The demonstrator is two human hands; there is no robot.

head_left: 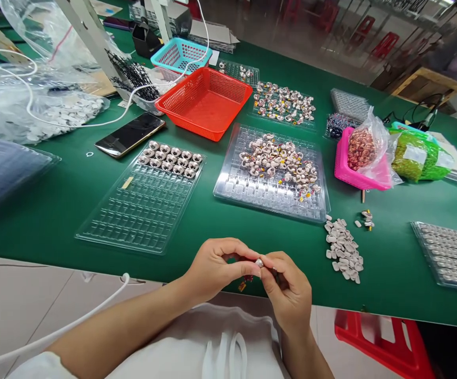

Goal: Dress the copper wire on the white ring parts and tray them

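My left hand and my right hand meet over the table's front edge. Between their fingertips they pinch a small shiny silvery earbud-like part, mostly hidden by the fingers. Dark red wires with a yellow tab dangle just below it. Ahead of my left hand lies a clear compartment tray, its far rows filled with silvery rounded parts. Beyond my hands, a stack of clear trays carries a heap of loose pale parts with yellow tabs. Small flat grey pieces are piled to the right.
A red basket, blue basket and phone are at the back left. A pink basket with a bag of copper-coloured coils stands right. Another filled tray lies far right. A red stool is below the table edge.
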